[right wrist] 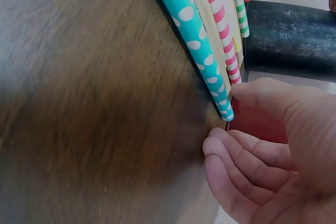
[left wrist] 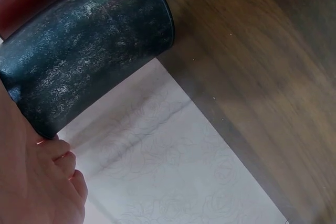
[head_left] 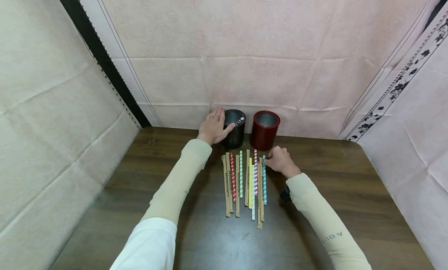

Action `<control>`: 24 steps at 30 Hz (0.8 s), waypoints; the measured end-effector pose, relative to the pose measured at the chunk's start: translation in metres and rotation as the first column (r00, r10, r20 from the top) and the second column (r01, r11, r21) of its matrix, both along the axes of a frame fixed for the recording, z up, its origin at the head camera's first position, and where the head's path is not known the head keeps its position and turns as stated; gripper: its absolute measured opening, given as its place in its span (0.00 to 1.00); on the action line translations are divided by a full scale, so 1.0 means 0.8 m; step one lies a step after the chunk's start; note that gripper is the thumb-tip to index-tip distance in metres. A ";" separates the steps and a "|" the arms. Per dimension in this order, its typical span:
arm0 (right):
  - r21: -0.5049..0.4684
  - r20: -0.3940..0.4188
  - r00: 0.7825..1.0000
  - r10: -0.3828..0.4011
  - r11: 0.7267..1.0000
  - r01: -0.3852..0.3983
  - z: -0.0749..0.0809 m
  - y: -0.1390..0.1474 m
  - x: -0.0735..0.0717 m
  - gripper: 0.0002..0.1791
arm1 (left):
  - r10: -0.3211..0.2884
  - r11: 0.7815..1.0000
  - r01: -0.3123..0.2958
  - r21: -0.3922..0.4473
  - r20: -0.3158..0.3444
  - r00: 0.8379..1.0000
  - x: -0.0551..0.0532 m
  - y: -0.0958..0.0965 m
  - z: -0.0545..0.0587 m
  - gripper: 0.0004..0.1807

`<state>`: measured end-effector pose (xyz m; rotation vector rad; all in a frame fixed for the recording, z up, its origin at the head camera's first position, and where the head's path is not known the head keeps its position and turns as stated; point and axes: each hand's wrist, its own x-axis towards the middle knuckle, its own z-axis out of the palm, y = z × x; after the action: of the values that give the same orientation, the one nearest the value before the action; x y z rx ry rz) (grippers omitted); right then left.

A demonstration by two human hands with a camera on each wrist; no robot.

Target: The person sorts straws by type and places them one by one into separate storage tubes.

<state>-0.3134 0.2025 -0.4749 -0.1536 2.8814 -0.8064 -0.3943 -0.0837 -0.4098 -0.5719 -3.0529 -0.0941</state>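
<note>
**Left hand (head_left: 212, 126) on the black cup (head_left: 233, 141), right hand (head_left: 280, 161) by the blue dotted straw (right wrist: 195, 43)**

The black cup stands upright at the back of the brown wooden table (head_left: 343, 184). A red cup (head_left: 263, 137) stands upright just beside it, on the right. Both tops have no lid, so you can see a bit of the inside.

The left hand touches the black cup at its left side. Its fingers are straight and close to each other. The thumb sticks out away from them, over the top edge of the cup.

The right hand is at the far end of the blue dotted straw, near the red cup. The thumb is on one side of the straw's end and the bent fingertips are on the other. There is a space between them, so they do not squeeze the straw. The straw lies on the table, at the right end of a row.

The row lies in front of the cups. It has a red dotted straw (head_left: 232, 177), a green striped straw (right wrist: 239, 6), a yellow straw (head_left: 250, 184), a pale straw (head_left: 253, 207) and a pink striped straw (right wrist: 222, 30). Thin brown paper packets (head_left: 237, 207) lie in between, and some have dark writing.

Pale yellow sleeves (head_left: 175, 188) cover the arms. A light cloth (head_left: 259, 83) hangs behind the cups.
</note>
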 end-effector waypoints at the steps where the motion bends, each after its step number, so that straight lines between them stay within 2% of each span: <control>1: 0.001 0.003 1.000 -0.001 1.000 0.001 -0.001 -0.001 -0.001 0.21 | 0.000 1.000 0.000 0.000 0.001 1.000 0.000 0.000 0.000 0.49; 9: 0.003 0.025 0.999 -0.045 0.999 0.045 -0.004 -0.005 -0.007 0.20 | -0.002 1.000 0.002 0.001 -0.004 1.000 0.001 0.000 0.000 0.49; 17: 0.012 0.055 0.994 -0.096 0.995 0.096 -0.003 -0.008 -0.011 0.12 | -0.008 1.000 0.007 -0.005 -0.008 1.000 0.000 -0.001 -0.002 0.49; 24: 0.009 0.088 0.985 -0.151 0.988 0.151 -0.004 -0.013 -0.015 0.16 | -0.008 1.000 0.008 -0.014 -0.010 1.000 -0.001 0.000 0.000 0.50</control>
<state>-0.3252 0.1919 -0.4783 0.1003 2.8359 -0.8131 -0.3949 -0.0838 -0.4101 -0.5839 -3.0439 -0.0701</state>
